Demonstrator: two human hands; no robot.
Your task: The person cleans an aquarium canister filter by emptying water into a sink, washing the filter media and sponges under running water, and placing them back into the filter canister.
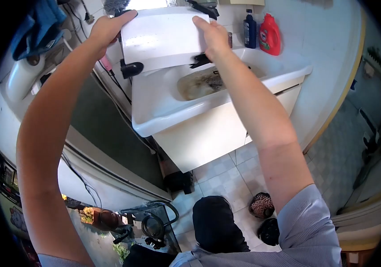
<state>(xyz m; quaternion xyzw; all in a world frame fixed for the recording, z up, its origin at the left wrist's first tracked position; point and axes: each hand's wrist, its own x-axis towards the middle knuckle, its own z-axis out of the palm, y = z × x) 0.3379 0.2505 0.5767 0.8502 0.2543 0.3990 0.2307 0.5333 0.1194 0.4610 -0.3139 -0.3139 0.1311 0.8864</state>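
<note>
A white rectangular panel (166, 40) with black fittings at its corners is lifted above the far-left part of the sink; I cannot tell its exact kind. At its upper left corner, my left hand (106, 32) grips the edge with the thumb along the top. My right hand (214, 39) holds the opposite edge, thumb pressed on the white face. One black fitting (131, 69) sticks out at the lower left corner. Below lies the white sink (154, 109), whose basin holds murky brownish water (199, 84) and something dark. The fingers behind the panel are hidden.
On the sink's back right ledge stand a dark blue bottle (250, 31) and a red detergent bottle (270, 35). A blue cloth (38, 27) hangs at upper left. Cables run down the left wall. Black bags (268, 231) and a patterned bin (261, 205) sit on the tiled floor.
</note>
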